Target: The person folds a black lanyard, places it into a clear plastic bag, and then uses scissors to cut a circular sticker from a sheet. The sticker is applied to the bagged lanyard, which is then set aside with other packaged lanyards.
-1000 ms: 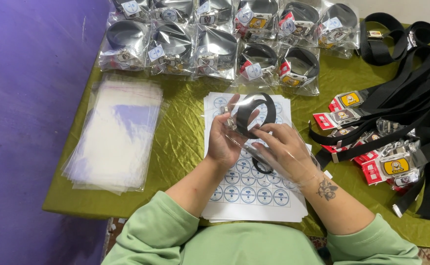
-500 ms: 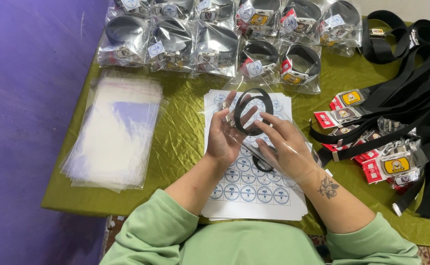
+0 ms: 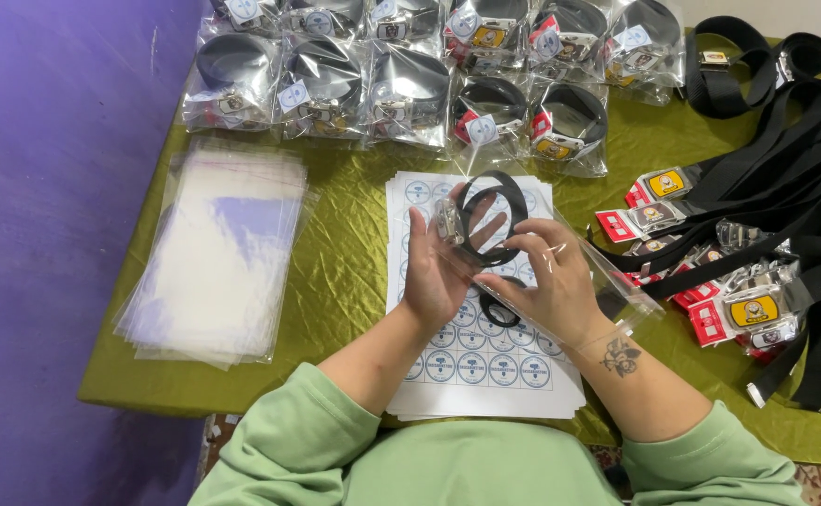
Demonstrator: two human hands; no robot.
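Your view is evenly and brightly lit from above, with only soft, short shadows beneath your hands. Glare streaks the bagged belts (image 3: 410, 80) and the stack of clear bags (image 3: 218, 253); the olive cloth (image 3: 345, 272) shows a satin sheen. Focus is sharp throughout, with slight wide-angle stretching toward the edges.

Coiled black belt (image 3: 487, 217) with a silvery buckle stands on edge, half inside a clear plastic bag (image 3: 587, 281), above the round-sticker sheet.
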